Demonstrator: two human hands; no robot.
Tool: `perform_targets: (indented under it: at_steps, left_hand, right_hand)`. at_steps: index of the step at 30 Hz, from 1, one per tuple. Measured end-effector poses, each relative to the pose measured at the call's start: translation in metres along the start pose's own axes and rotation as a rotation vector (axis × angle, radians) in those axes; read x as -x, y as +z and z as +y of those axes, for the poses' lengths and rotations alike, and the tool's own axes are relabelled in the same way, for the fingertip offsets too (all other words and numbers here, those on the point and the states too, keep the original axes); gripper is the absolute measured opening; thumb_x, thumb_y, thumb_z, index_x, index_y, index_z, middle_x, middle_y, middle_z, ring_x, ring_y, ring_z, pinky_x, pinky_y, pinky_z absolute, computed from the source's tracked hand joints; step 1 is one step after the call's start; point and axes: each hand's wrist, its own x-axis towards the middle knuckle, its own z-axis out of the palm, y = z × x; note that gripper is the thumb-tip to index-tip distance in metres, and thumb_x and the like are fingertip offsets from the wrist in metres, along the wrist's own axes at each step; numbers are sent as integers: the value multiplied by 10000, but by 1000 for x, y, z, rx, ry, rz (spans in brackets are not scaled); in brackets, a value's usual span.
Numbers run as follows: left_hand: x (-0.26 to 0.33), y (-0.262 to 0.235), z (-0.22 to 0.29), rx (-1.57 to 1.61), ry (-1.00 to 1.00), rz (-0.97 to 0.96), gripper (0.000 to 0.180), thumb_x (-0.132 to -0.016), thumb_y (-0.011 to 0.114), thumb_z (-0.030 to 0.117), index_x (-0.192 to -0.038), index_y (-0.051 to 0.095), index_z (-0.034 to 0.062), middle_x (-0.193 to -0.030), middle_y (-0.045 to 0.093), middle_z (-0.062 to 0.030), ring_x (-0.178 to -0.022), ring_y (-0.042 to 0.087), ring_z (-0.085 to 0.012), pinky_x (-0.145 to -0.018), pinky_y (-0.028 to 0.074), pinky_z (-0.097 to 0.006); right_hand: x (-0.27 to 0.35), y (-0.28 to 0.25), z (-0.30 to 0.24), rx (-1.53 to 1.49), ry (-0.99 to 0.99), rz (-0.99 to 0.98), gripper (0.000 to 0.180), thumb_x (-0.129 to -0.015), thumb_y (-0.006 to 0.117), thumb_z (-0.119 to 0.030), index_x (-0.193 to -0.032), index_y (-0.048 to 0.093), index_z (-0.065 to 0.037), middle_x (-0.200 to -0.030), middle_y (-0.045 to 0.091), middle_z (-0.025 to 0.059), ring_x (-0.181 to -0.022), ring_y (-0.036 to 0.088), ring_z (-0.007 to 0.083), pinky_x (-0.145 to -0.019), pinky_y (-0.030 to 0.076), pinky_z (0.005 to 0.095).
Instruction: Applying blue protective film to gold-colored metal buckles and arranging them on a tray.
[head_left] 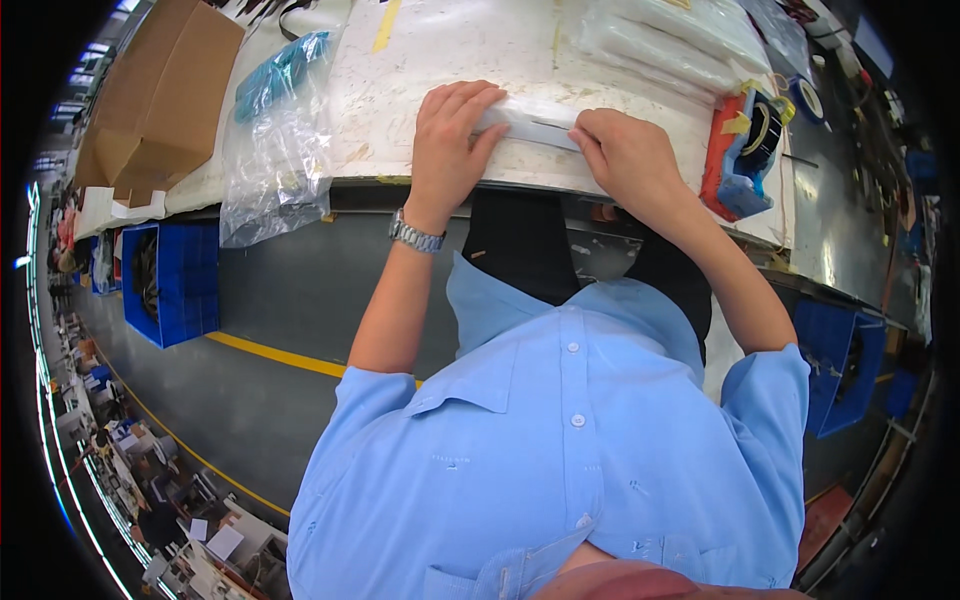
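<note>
Cardboard box (160, 95) and plastic bag (275, 140) sit left, left hand (452, 135) and right hand (625, 155) press flat, not clamped, on white packet (530, 122) at table (400, 100) edge, tape dispenser (745, 150) right; looks like flattening step, taping likely follows.

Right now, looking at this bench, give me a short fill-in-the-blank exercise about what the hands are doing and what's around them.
1. Both hands press on a flat ____ packet at the table's near edge.
2. The left hand's wrist wears a metal ____.
3. Beside the right hand sits a red and blue tape ____.
4. A brown ____ box lies at the table's far left.

Missing words: white; watch; dispenser; cardboard
</note>
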Motion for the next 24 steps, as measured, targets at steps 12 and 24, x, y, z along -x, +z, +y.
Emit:
perform_targets:
  at_steps: [12, 24]
  left_hand:
    - [0, -4, 3, -34, -5, 23, 363, -832, 831, 188, -1190, 775, 157, -1199, 710, -75, -1173, 619, -321, -1074, 452, -483]
    - [2, 6, -1, 38, -35, 102, 319, -774, 886, 218, -1081, 806, 187, -1142, 687, -21, -1171, 577, -277, -1110, 418, -456]
  right_hand:
    - [-12, 16, 2, -148, -104, 69, 170, -1030, 653, -189, -963, 664, -33, -898, 679, 211, -866, 683, 434, -756, 535, 504]
    - [-31, 18, -3, -318, 62, 0, 243, -1053, 671, -200, -933, 648, 10, -790, 616, 194, -699, 597, 312, -705, 481, 397]
